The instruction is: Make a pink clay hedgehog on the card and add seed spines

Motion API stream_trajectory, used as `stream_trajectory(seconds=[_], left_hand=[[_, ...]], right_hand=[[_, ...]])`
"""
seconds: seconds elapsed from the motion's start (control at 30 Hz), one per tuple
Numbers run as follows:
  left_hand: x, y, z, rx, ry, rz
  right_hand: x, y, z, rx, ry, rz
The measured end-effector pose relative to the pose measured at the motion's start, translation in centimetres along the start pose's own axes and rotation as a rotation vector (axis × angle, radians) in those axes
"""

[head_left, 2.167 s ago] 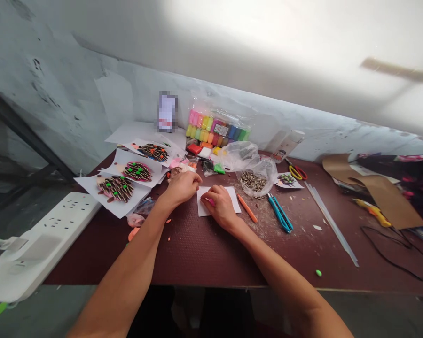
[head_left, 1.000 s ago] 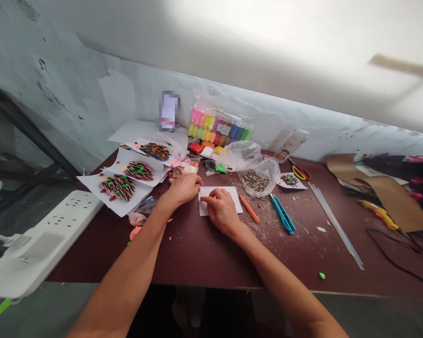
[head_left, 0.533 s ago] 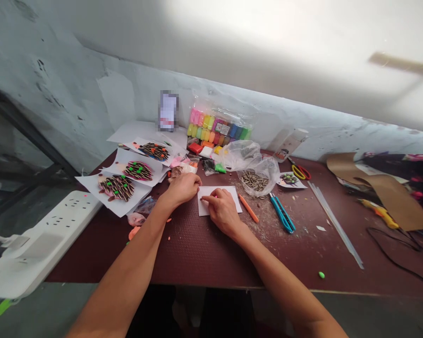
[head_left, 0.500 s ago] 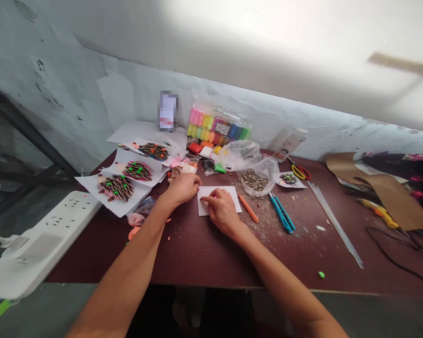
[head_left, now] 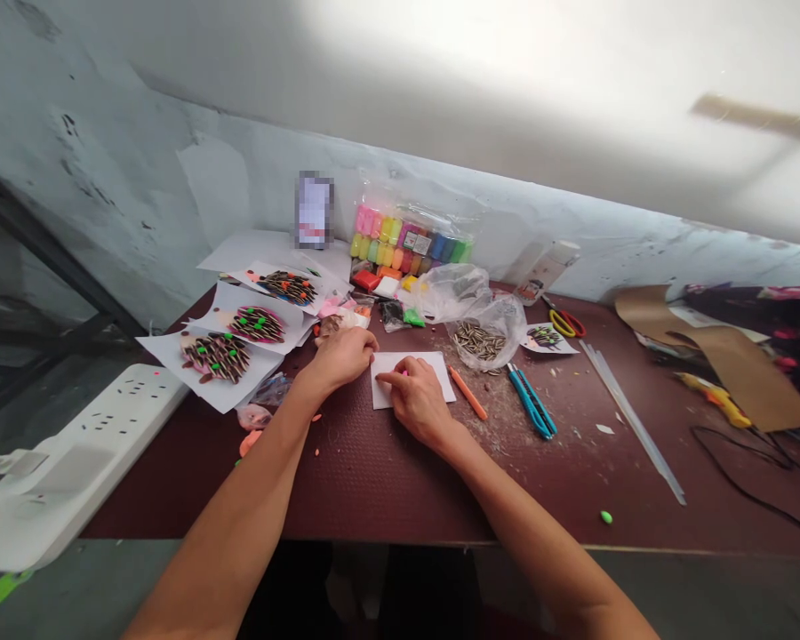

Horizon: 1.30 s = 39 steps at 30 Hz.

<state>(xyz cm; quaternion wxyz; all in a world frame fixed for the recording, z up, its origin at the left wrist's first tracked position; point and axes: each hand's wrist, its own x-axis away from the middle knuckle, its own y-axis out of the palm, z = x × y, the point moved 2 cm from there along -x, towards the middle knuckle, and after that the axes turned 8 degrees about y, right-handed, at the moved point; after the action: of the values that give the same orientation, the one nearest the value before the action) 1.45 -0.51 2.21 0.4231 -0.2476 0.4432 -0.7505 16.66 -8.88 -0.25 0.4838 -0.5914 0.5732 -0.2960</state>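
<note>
A small white card (head_left: 433, 360) lies flat on the dark red table. My right hand (head_left: 419, 400) rests over it with curled fingers, the index pointing left across the card. A speck of pink shows beside those fingers; what they grip, if anything, is hidden. At the card's upper left corner, my left hand (head_left: 347, 354) is closed, fingertips bent down and pressed together. Its contents cannot be made out. Brown and pinkish clay in plastic (head_left: 332, 325) lies just behind that hand. An orange stick-shaped tool (head_left: 468, 394) is right of the card.
Hedgehog pictures on paper (head_left: 217, 357) lie at left near a white power strip (head_left: 86, 453). Coloured clay packs (head_left: 410, 242) lean on the wall. Rightward are a bag of striped seeds (head_left: 480, 342), blue cutter (head_left: 532, 404), scissors (head_left: 565, 322), clear glue sticks (head_left: 633, 422) and yellow glue gun (head_left: 716, 398).
The camera view has shifted very slightly. Both hands keep nearly the same pose at the card, and nothing else has visibly moved.
</note>
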Motion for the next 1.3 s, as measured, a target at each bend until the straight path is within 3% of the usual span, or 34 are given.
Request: stream_trajectory(seconds=[0.17,0.6,0.77,1.03,1.17,1.3], left_hand=[[0.0,0.2,-0.1,-0.002,-0.004,0.006],[-0.2,-0.1,0.5,-0.008,0.011,0.156],[-0.7,0.1,0.4,0.034,0.034,0.198],[-2.7,0.6,1.8,-0.107,0.09,0.075],[-3.9,1.8,2.4,-0.223,0.256,-0.006],[-4.7,3.1,1.9,-0.305,0.278,-0.011]], right_hand=[[-0.1,-0.2,0.1,0.01,0.0,0.008],[-0.5,-2.1,3.8,-0.051,0.157,0.242],[-0.6,-2.0,4.5,0.0,0.197,0.217],[-0.5,-2.2,4.0,0.016,0.195,0.182],[-0.3,-2.4,3.5,0.026,0.177,0.173],[-0.1,-2.4,3.0,0.048,0.178,0.145]])
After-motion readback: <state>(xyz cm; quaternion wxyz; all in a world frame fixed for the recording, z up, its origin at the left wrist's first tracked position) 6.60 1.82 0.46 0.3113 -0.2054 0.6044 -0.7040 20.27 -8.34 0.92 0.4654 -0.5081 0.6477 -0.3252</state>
